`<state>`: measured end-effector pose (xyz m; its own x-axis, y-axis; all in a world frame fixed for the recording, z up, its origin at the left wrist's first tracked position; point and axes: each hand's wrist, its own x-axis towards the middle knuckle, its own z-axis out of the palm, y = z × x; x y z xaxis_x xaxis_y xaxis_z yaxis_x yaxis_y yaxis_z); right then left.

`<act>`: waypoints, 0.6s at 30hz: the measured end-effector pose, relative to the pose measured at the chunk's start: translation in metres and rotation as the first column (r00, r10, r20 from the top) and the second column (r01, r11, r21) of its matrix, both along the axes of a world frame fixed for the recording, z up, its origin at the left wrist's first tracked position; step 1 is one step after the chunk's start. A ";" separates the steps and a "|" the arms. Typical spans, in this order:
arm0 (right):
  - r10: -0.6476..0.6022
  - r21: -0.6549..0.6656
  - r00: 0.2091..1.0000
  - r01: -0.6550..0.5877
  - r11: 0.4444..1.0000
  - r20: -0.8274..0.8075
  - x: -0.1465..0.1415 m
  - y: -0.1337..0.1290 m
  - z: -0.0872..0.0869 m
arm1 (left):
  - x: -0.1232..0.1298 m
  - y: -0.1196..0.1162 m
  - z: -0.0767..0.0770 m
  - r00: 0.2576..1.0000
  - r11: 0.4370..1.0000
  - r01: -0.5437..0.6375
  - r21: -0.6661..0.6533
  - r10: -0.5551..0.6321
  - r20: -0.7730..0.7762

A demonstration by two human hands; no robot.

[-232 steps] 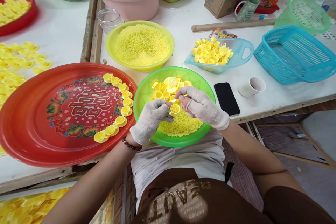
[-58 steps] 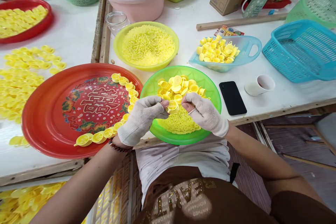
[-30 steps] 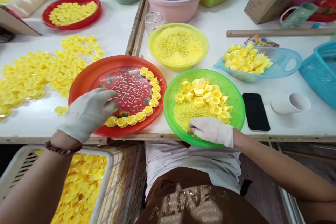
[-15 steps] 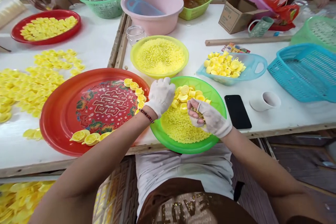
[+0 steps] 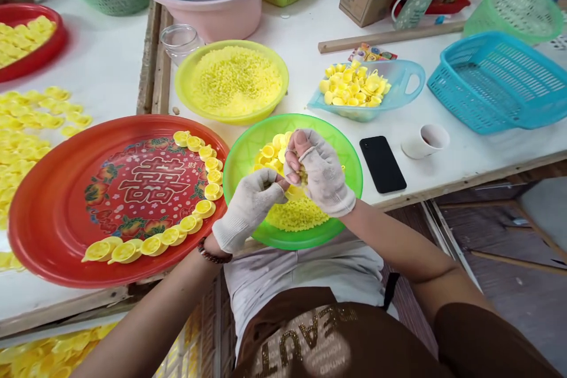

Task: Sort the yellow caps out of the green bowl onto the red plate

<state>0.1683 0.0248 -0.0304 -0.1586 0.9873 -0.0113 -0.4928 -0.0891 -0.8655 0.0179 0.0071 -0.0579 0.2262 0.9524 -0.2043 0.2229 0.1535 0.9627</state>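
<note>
Cotton gloves (image 5: 245,218) with cut-off fingertips cover our left hand (image 5: 248,209) and right hand (image 5: 321,172), which meet above the green plastic bowl (image 5: 341,189). Our right hand is closed, its fingers curled around a small yellow piece (image 5: 303,175) that is mostly hidden. Our left hand is closed too, its fingertips (image 5: 280,182) pressed up to the right hand's fingers; we cannot tell whether it grips the piece as well. Below them, yellow caps (image 5: 270,153) lie heaped on yellow granules (image 5: 292,215) in the bowl. A beaded bracelet (image 5: 211,253) circles our left wrist. Just left of the bowl, on the red tray (image 5: 39,248), more caps (image 5: 204,208) curve in a row around its printed centre. Beyond sit a yellow bowl (image 5: 230,121) of granules, a pale blue scoop (image 5: 398,80) holding caps, a black phone (image 5: 382,164) and a white cup (image 5: 425,140).
</note>
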 end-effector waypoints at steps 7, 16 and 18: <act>0.048 -0.037 0.998 -0.049 0.998 -0.038 0.002 0.002 -0.009 | 0.000 -0.004 0.003 1.000 1.000 0.006 -0.018 -0.006 0.010; 0.071 0.037 0.979 -0.080 0.996 0.191 0.031 -0.007 -0.010 | -0.012 -0.007 0.030 0.993 0.989 -0.020 -0.149 0.037 0.111; 0.154 0.066 0.886 -0.202 0.977 0.437 0.042 -0.012 -0.015 | -0.031 -0.007 0.041 0.992 0.989 -0.078 -0.128 0.090 0.093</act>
<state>0.2100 0.0132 -0.0453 -0.3354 0.9420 -0.0139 -0.0584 -0.0355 -0.9977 -0.0129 0.0000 -0.0173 0.1713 0.9375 -0.3029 0.1092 0.2874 0.9516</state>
